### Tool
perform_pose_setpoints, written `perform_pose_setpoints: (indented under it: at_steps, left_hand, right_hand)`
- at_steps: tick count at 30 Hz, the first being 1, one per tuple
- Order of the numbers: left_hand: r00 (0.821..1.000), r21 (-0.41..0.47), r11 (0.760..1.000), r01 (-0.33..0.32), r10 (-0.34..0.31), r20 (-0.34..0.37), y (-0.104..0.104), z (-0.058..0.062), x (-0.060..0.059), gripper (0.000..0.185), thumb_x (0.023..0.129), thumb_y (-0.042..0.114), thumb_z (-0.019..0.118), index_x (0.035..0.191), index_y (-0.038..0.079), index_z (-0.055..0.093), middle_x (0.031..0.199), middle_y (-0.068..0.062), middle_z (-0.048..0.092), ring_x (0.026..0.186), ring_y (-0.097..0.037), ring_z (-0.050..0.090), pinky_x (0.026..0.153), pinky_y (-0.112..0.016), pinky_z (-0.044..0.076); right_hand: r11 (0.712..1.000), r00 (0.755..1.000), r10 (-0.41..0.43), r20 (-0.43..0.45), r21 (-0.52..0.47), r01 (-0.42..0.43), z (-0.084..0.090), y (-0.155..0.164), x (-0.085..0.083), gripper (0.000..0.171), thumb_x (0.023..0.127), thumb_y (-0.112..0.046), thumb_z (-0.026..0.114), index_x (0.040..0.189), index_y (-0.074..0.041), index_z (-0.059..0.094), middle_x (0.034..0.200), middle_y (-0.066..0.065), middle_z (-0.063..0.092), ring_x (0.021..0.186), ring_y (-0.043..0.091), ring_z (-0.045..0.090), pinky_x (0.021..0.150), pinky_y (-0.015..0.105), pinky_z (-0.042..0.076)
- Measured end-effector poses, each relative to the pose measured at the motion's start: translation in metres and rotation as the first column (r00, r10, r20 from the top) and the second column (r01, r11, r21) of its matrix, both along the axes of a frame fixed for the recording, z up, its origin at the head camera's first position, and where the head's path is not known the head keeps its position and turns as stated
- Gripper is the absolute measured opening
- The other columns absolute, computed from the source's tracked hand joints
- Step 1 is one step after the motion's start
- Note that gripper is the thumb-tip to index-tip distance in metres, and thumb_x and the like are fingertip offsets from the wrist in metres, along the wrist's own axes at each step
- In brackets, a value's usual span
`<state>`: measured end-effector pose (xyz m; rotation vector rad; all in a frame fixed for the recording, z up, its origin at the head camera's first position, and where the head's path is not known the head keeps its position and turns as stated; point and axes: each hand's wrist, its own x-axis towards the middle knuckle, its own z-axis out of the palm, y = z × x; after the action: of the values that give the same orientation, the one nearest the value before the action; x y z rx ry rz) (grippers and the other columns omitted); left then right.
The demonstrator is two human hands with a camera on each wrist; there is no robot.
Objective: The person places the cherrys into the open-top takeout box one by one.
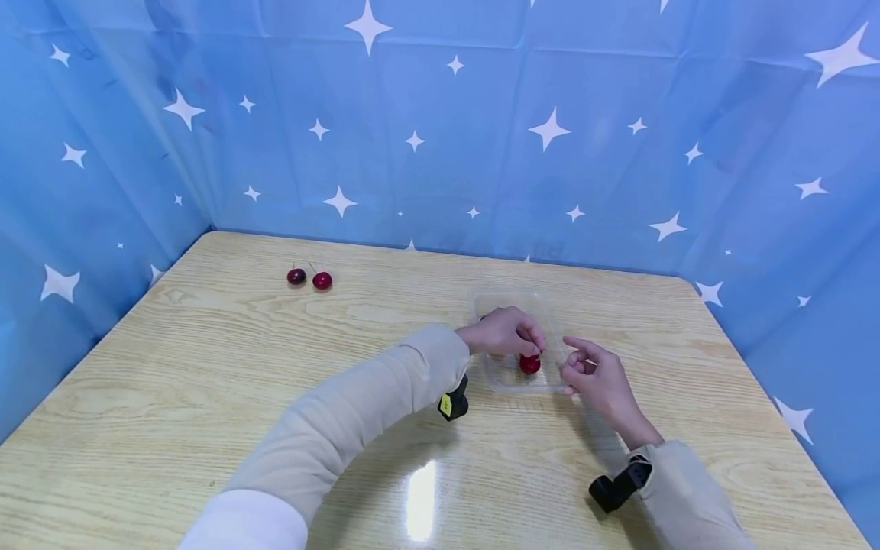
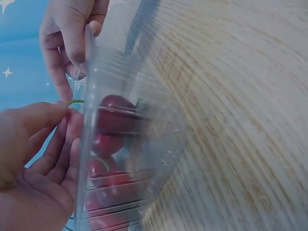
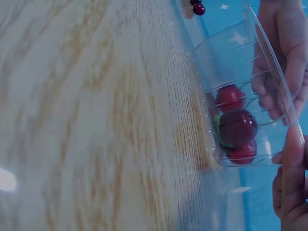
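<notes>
A clear plastic box (image 1: 522,388) holds several dark red cherries, seen through its wall in both wrist views. My left hand (image 1: 505,332) reaches over the box and pinches a green cherry stem (image 2: 75,101) between thumb and fingertip. Just below those fingertips in the head view is a red cherry (image 1: 529,364). At the box's right side, my right hand (image 1: 601,382) holds the rim between thumb and fingers. In the left wrist view that hand (image 2: 72,29) is at the top, and the cherries (image 2: 115,113) sit behind the ribbed wall.
Two cherries (image 1: 322,280) with stems lie apart at the back left of the wooden table (image 1: 206,367). A blue curtain (image 1: 467,92) with white stars hangs behind the table and along its sides. Black wrist cameras (image 1: 619,485) are strapped at both sleeves.
</notes>
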<state>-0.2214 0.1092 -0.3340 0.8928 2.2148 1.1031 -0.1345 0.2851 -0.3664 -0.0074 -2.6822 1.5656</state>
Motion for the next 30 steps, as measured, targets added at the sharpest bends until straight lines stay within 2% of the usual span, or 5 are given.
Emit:
perform_pose_setpoints:
  at_steps: [7, 14, 18, 24, 30]
  left_hand:
    - [0.999, 0.034, 0.999, -0.015, 0.016, -0.030, 0.001, -0.005, 0.000, 0.011, 0.082, 0.008, 0.063, 0.092, 0.007, 0.067, 0.081, 0.003, 0.064, 0.072, -0.005, 0.058, 0.060, -0.016, 0.044]
    - [0.999, 0.085, 0.996, 0.007, -0.003, -0.049, -0.002, -0.005, -0.004, 0.017, 0.078, 0.005, 0.066, 0.095, 0.004, 0.065, 0.083, 0.000, 0.063, 0.075, -0.006, 0.057, 0.065, -0.016, 0.045]
    - [0.997, 0.124, 0.992, -0.012, 0.021, -0.079, -0.009, -0.005, -0.004, 0.023, 0.079, 0.009, 0.066, 0.102, 0.004, 0.063, 0.092, -0.003, 0.062, 0.080, -0.008, 0.056, 0.067, -0.017, 0.045]
    - [0.988, 0.259, 0.960, -0.106, 0.131, -0.080, -0.022, -0.009, -0.002, 0.027, 0.081, 0.012, 0.065, 0.107, 0.007, 0.061, 0.098, -0.006, 0.061, 0.079, -0.009, 0.055, 0.066, -0.018, 0.046]
    - [0.973, 0.360, 0.924, -0.127, 0.187, -0.135, -0.036, -0.012, -0.001, 0.025, 0.082, 0.013, 0.064, 0.105, 0.006, 0.061, 0.102, -0.010, 0.060, 0.080, -0.009, 0.055, 0.070, -0.019, 0.045]
  right_hand:
    - [1.000, 1.000, -0.005, 0.008, -0.002, 0.005, 0.001, 0.000, 0.001, 0.046, 0.083, 0.004, 0.052, 0.126, 0.008, 0.041, 0.083, 0.013, 0.049, 0.061, 0.011, 0.055, 0.054, 0.027, 0.050]
    - [1.000, 1.000, -0.007, 0.007, -0.004, 0.007, 0.003, 0.000, 0.001, 0.046, 0.083, 0.004, 0.052, 0.127, 0.007, 0.040, 0.084, 0.011, 0.048, 0.062, 0.012, 0.054, 0.055, 0.029, 0.051]
    - [1.000, 1.000, -0.006, 0.007, -0.014, 0.006, 0.002, -0.001, 0.001, 0.046, 0.082, 0.005, 0.052, 0.126, 0.008, 0.041, 0.082, 0.009, 0.048, 0.061, 0.010, 0.054, 0.054, 0.028, 0.051]
    - [1.000, 1.000, -0.009, 0.015, -0.021, 0.009, 0.002, -0.003, 0.001, 0.046, 0.082, 0.005, 0.052, 0.126, 0.009, 0.040, 0.082, 0.009, 0.047, 0.061, 0.006, 0.052, 0.055, 0.028, 0.051]
    - [1.000, 1.000, -0.006, 0.021, -0.017, 0.006, 0.003, -0.002, 0.000, 0.048, 0.082, 0.004, 0.052, 0.128, 0.008, 0.039, 0.083, 0.011, 0.046, 0.060, 0.004, 0.050, 0.055, 0.029, 0.051]
